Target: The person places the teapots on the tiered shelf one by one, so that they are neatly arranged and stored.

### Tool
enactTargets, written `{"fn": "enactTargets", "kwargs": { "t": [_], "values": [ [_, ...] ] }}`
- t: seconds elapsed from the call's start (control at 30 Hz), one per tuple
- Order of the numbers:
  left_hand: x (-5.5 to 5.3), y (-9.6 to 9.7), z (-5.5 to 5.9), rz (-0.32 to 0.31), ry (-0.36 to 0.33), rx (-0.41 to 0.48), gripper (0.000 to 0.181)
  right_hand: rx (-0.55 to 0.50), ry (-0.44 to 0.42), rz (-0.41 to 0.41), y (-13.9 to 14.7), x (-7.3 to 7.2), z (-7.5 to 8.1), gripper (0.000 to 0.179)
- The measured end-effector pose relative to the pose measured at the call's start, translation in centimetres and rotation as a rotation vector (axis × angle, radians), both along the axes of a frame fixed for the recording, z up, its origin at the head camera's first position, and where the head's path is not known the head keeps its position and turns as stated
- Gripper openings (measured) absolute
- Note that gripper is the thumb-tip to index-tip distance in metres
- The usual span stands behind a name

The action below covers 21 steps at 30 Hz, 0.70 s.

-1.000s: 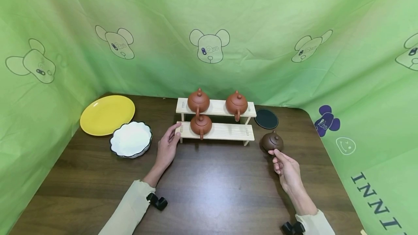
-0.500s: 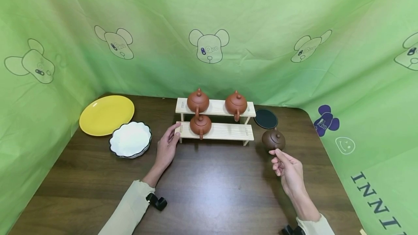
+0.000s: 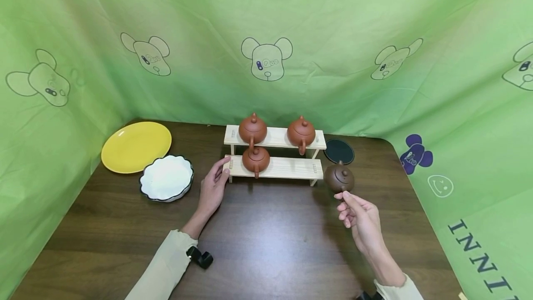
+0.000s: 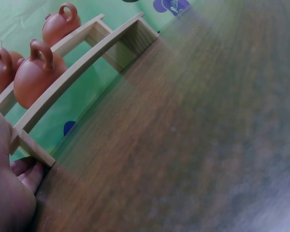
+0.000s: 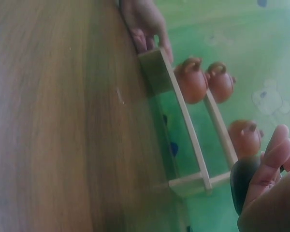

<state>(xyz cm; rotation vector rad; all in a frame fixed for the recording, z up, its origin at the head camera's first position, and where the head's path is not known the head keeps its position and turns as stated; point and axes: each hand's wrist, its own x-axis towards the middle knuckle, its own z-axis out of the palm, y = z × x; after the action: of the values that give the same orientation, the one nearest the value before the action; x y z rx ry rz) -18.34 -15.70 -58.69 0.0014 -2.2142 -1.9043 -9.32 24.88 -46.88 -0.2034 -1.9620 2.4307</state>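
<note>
My right hand (image 3: 361,221) pinches the handle of a dark brown teapot (image 3: 338,178), held up just right of the lower shelf's end. In the right wrist view the dark teapot (image 5: 241,181) is partly hidden behind my fingers. My left hand (image 3: 212,192) holds the left end of the two-tier wooden stand (image 3: 287,166), fingers around its end leg in the left wrist view. A reddish-brown teapot (image 3: 256,159) sits on the left of the lower shelf. Above it are two matching ones, a left teapot (image 3: 252,129) and a right teapot (image 3: 301,132), on the upper shelf.
A round black coaster (image 3: 339,152) lies right of the stand, behind the dark teapot. On the left are a yellow oval plate (image 3: 136,147) and a white scalloped dish (image 3: 166,178) overlapping it in view. Green cloth (image 3: 325,22) hangs behind the table.
My right hand has lifted the dark teapot and, after a slight drift right, carried it left toward the lower shelf. My left hand has stayed at the stand's end.
</note>
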Motion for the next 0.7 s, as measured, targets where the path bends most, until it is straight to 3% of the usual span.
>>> {"fn": "enactTargets", "kwargs": {
  "t": [0.1,0.13,0.33,0.7],
  "values": [
    [0.3,0.2,0.4,0.016,0.026,-0.021,0.037,0.004,0.013,0.024,-0.5,0.0,-0.1,0.031],
    [0.6,0.3,1.0,0.008,0.047,-0.010,0.037,0.004,0.019,0.032,-0.7,0.0,-0.1,0.031],
    [0.7,0.5,1.4,0.019,0.053,-0.002,0.037,-0.007,0.063,0.083,-1.8,0.0,-0.2,0.031],
    [0.0,0.0,-0.1,0.004,0.028,-0.021,0.037,0.031,0.043,0.136,-3.8,-0.6,-1.0,0.027]
  ]
}}
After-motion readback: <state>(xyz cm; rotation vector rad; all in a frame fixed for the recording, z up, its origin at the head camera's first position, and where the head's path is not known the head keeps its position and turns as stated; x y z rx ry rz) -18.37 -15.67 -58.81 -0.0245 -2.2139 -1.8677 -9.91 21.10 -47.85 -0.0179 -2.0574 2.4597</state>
